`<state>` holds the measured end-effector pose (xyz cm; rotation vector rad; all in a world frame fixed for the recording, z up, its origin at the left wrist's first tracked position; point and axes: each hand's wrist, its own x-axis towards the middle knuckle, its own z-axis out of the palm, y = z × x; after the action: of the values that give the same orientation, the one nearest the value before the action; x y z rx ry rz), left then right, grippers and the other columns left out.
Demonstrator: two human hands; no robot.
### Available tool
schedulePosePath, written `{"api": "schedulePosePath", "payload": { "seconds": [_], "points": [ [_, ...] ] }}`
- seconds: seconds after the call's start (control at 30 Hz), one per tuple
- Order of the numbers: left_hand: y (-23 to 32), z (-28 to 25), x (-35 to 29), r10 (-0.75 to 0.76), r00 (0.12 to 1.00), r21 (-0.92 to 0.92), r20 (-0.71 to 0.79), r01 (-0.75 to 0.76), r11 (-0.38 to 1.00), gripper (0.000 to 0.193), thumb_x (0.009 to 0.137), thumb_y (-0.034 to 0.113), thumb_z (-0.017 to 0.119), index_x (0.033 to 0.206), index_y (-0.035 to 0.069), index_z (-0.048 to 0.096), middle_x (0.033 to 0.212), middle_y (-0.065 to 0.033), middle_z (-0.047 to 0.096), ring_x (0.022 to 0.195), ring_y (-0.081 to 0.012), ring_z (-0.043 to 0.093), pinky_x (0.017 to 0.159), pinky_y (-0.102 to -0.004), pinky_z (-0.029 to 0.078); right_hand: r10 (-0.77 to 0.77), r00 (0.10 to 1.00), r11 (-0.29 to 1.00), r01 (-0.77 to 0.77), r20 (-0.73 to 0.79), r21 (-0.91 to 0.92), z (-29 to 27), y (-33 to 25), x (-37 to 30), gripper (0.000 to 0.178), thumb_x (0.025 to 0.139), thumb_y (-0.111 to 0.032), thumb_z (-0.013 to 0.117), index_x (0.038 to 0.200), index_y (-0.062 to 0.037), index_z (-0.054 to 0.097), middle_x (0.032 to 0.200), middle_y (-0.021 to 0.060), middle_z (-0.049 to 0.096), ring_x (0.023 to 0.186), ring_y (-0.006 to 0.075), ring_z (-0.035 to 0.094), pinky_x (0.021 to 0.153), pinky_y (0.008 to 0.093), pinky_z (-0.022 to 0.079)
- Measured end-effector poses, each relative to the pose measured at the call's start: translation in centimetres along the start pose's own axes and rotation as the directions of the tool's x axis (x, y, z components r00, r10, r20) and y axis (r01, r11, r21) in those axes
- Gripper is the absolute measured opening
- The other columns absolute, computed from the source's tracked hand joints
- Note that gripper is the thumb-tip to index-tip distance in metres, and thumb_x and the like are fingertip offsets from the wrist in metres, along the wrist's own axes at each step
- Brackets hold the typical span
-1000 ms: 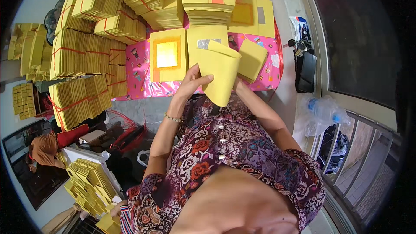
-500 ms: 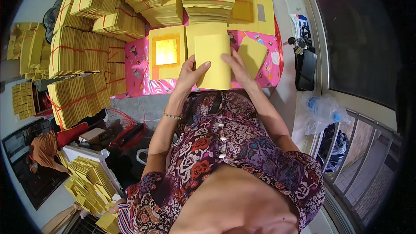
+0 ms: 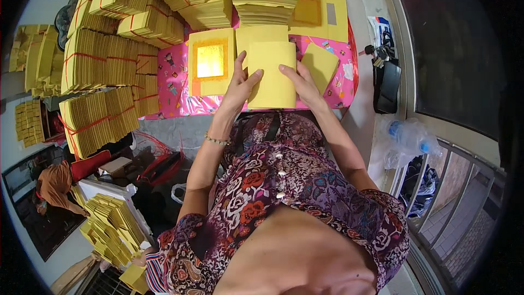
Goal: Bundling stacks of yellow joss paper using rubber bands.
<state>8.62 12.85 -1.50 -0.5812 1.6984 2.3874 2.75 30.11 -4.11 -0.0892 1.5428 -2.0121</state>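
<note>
A plain yellow paper sheet point(image 3: 271, 79) lies before me near the table's front edge, its near end curving round as if bent over. My left hand point(image 3: 243, 83) grips its left side, thumb on top and fingertips along the edge. On the opposite side my right hand point(image 3: 304, 83) has its thumb on the paper, with the fingers partly hidden behind it. Just beyond, more yellow paper point(image 3: 262, 33) shows from underneath. To the left lies a yellow sheet with a shiny gold square point(image 3: 210, 62) framed in orange. A loose yellow sheet point(image 3: 321, 67) rests at an angle on the right.
A tall yellow paper stack point(image 3: 265, 3) stands behind my hands. Bundles tied with red string point(image 3: 98, 65) fill the left. The table has a pink patterned cover point(image 3: 172, 95). Keys point(image 3: 376, 52) and a black phone-like object point(image 3: 387, 88) lie on the right ledge.
The upper edge of the held sheet has come nearer to me and the sheet looks shorter. My right hand has turned slightly, its thumb now flat on the paper.
</note>
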Motion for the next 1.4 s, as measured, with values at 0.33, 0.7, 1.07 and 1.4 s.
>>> {"api": "schedulePosePath", "payload": {
  "seconds": [0.33,0.7,1.07,1.4],
  "points": [
    [-0.4,-0.2,0.6,0.02,0.992,-0.065,0.128,-0.011,0.998,0.054,0.095,0.008,0.05,0.143,0.001,0.026,0.131,-0.0139,0.05,0.116,-0.018,0.052,0.096,-0.0288,0.043,-0.057,0.998,0.998,0.057,0.034,-0.021,-0.3,-0.1,0.0,0.038,0.094,-0.015,0.056,0.127,0.001,0.048,0.113,0.0054,0.061,0.099,0.01,0.058,0.085,0.0263,0.049],
    [0.6,1.5,-0.7,0.073,0.997,0.018,0.026,-0.073,0.997,0.049,0.095,0.006,0.05,0.139,0.0,0.03,0.128,-0.0121,0.05,0.113,-0.0167,0.051,0.095,-0.0287,0.042,-0.159,0.987,0.98,0.162,0.036,-0.118,0.0,-0.3,-0.2,0.04,0.093,-0.011,0.057,0.129,0.0007,0.045,0.114,0.0061,0.06,0.101,0.0101,0.057,0.086,0.0261,0.048],
    [0.3,2.1,-2.4,0.379,0.922,0.175,0.083,-0.388,0.905,0.039,0.094,0.004,0.053,0.128,0.001,0.034,0.118,-0.0097,0.052,0.11,-0.0149,0.05,0.091,-0.0272,0.042,-0.216,0.976,0.961,0.215,0.014,-0.173,1.1,-2.7,-3.4,0.035,0.09,-0.011,0.061,0.12,0.0026,0.052,0.106,0.0059,0.063,0.096,0.0108,0.058,0.083,0.0272,0.048],
    [1.6,3.8,-3.6,0.435,0.9,0.123,0.02,-0.434,0.893,0.032,0.095,0.007,0.052,0.123,0.001,0.037,0.113,-0.0099,0.054,0.106,-0.0148,0.052,0.09,-0.0275,0.043,-0.301,0.953,0.946,0.301,0.013,-0.121,1.8,-4.2,-4.2,0.032,0.09,-0.011,0.061,0.119,0.0014,0.053,0.105,0.0041,0.063,0.093,0.0089,0.058,0.081,0.0262,0.048]
  ]
}}
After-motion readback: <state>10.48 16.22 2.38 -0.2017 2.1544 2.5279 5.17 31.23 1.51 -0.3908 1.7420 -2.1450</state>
